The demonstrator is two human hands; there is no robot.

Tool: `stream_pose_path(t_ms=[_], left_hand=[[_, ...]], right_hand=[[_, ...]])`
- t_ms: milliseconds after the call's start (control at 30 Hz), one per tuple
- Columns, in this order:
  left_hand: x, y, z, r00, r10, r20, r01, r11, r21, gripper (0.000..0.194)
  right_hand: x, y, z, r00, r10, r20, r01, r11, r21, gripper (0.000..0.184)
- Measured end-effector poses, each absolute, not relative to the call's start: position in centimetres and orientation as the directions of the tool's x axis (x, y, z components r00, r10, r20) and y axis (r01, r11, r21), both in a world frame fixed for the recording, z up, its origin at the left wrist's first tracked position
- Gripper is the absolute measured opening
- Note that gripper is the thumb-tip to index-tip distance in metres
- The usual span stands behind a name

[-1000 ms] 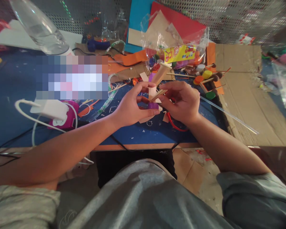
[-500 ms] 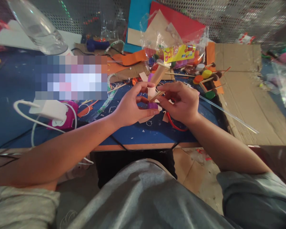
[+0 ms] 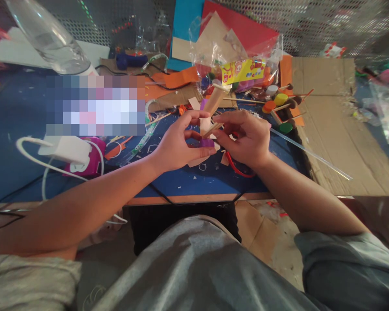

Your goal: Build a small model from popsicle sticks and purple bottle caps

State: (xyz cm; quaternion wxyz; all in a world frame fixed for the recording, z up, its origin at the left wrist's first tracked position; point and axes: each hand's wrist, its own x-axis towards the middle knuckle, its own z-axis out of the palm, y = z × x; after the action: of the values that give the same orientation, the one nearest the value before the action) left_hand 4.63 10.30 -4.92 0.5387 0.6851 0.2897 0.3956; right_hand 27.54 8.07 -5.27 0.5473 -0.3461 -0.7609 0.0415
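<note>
My left hand is closed around a small craft piece, with its thumb and fingers on a purple cap-like round part. A tan cardboard strip with a short wooden stick across its far end rises just beyond my fingers; whether it is joined to the purple part I cannot tell. My right hand pinches thin wooden sticks between thumb and fingers, their near end close to the purple part. Beneath that hand lies a red loop, partly hidden, like a scissors handle. Paper scraps lie below.
A white charger sits on a magenta block at the left, its cable looping beside my left forearm. Behind it leans a clear bottle. Colored paint lids, a plastic bag and a cardboard sheet lie beyond and right.
My right hand has edged slightly left, bringing the wooden sticks nearer the purple part. My left hand keeps its hold almost unmoved.
</note>
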Motion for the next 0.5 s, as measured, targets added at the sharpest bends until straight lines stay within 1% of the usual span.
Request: stream_pose_path(t_ms=[100, 200, 400, 500], left_hand=[[4.63, 10.40, -5.07, 0.512, 0.826, 0.234, -0.032, -0.254, 0.967, 0.085], [4.64, 10.46, -5.17, 0.513, 0.825, 0.237, -0.039, -0.254, 0.966, 0.085], [4.67, 10.31, -5.07, 0.518, 0.816, 0.255, -0.069, -0.257, 0.964, 0.081], [4.67, 10.28, -5.05, 0.515, 0.820, 0.248, -0.063, -0.253, 0.966, 0.081]], right_hand=[[27.63, 8.04, -5.25, -0.155, 0.588, 0.794, 0.525, 0.730, -0.438, 0.022], [27.67, 8.04, -5.28, -0.163, 0.613, 0.773, 0.524, 0.718, -0.458, 0.023], [27.61, 8.13, -5.38, -0.187, 0.540, 0.821, 0.476, 0.780, -0.405, 0.025], [27.67, 8.17, -5.48, -0.171, 0.575, 0.800, 0.479, 0.758, -0.443, 0.024]])
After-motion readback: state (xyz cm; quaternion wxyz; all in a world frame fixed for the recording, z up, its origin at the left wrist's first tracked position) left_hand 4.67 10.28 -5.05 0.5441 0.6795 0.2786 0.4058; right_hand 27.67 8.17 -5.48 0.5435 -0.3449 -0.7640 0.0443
